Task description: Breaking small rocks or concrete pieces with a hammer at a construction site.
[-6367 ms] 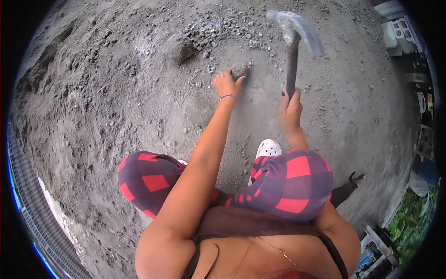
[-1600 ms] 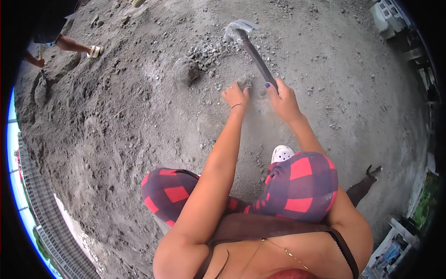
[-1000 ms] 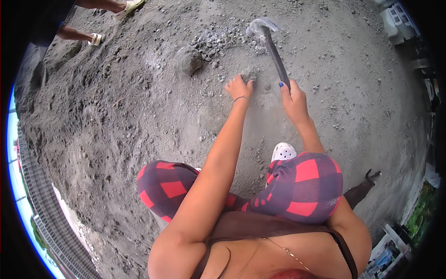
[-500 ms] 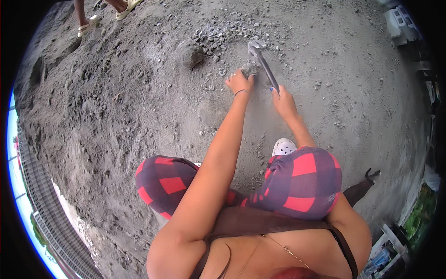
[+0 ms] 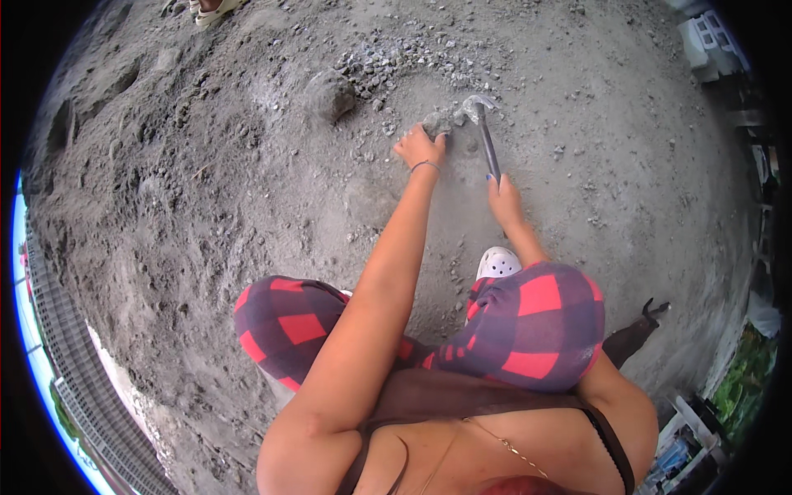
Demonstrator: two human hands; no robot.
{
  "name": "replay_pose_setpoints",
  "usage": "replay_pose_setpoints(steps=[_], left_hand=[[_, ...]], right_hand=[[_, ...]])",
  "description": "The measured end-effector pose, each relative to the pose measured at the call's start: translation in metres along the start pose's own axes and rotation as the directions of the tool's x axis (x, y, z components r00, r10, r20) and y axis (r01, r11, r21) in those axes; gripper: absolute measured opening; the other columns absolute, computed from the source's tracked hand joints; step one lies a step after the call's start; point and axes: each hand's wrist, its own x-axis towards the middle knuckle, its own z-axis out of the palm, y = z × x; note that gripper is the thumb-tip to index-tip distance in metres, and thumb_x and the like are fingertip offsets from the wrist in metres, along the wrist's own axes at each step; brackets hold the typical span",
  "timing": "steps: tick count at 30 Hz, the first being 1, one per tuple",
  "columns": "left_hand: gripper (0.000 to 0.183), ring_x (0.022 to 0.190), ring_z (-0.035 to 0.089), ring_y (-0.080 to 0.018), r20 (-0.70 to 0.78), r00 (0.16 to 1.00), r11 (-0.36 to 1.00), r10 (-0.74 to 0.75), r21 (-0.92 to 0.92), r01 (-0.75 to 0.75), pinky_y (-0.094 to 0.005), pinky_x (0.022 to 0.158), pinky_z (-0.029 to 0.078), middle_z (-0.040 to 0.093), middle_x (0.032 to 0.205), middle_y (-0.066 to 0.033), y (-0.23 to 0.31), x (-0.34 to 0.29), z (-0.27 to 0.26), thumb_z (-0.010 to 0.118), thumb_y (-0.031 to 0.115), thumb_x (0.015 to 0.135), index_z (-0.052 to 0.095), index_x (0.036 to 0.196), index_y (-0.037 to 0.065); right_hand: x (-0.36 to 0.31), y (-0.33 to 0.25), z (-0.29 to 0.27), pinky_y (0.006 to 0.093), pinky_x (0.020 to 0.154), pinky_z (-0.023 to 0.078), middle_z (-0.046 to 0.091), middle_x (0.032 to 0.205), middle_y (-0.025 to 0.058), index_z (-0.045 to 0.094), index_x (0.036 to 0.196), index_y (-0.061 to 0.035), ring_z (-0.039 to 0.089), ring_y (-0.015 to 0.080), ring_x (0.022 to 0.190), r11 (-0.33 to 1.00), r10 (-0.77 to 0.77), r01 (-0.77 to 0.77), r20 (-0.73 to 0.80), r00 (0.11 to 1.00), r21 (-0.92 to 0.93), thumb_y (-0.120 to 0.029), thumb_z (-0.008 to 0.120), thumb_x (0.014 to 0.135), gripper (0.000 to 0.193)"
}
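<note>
My left hand [image 5: 419, 148] is closed around the near side of a grey stone [image 5: 435, 124] resting on the dusty ground. In my right hand [image 5: 505, 202] is a claw hammer [image 5: 489, 153], gripped by its dark handle. The pale, dusty hammer head [image 5: 476, 106] is low, just right of the stone; whether it touches the stone or the ground I cannot tell. A larger rounded rock [image 5: 330, 95] sits to the left, beyond my left hand. Behind the stone lies a spread of broken gravel [image 5: 392, 68].
At the top left another person's foot in a cream clog [image 5: 216, 11] is partly in view. My own white clog [image 5: 498, 262] is below the hammer. Pale hollow blocks [image 5: 709, 41] stand at the far right. Rough, lumpy soil [image 5: 148, 173] rises on the left.
The hammer head has come down and to the right, nearer to me, and its handle is more upright in view. The other person's feet have moved partly out at the top.
</note>
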Motion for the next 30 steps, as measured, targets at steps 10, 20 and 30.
replay_pose_setpoints(steps=[10, 20, 30], left_hand=[[0.04, 0.081, 0.053, -0.0273, -0.002, 1.0, 0.999, -0.018, -0.031, 0.018, -0.0363, 0.078, 0.029, 0.059, 0.082, -0.0121, -0.008, 0.001, -0.003, 0.064, 0.034, 0.061, 0.056, 0.086, 0.004], [0.049, 0.091, 0.05, -0.0252, 0.145, 0.986, 0.995, -0.088, -0.023, 0.092, -0.0365, 0.084, 0.026, 0.057, 0.092, -0.0119, -0.008, 0.004, -0.007, 0.064, 0.035, 0.062, 0.053, 0.099, 0.005], [0.041, 0.082, 0.053, -0.0276, 0.06, 0.997, 0.997, -0.058, -0.04, 0.061, -0.0358, 0.078, 0.028, 0.059, 0.084, -0.0118, -0.001, 0.001, -0.003, 0.064, 0.036, 0.061, 0.057, 0.087, 0.005]], right_hand=[[0.006, -0.074, -0.064, 0.0434, 0.049, 0.038, 0.053, 0.061, 0.0229, 0.043, 0.086, 0.0003, 0.053, 0.0405, 0.06, 0.967, -0.078, 0.096, -0.088, 0.993, 0.236, -0.025, 0.044, 0.082, 0.026], [-0.002, -0.024, -0.03, 0.0428, 0.05, 0.039, 0.053, 0.062, 0.0228, 0.044, 0.079, 0.0001, 0.053, 0.0405, 0.061, 0.998, -0.03, 0.027, 0.047, 0.998, 0.061, -0.026, 0.044, 0.082, 0.027], [-0.042, -0.014, -0.056, 0.0452, 0.048, 0.037, 0.053, 0.062, 0.0231, 0.044, 0.082, -0.0013, 0.051, 0.0412, 0.059, 0.999, 0.034, -0.036, 0.057, 0.998, 0.027, -0.026, 0.043, 0.082, 0.025]])
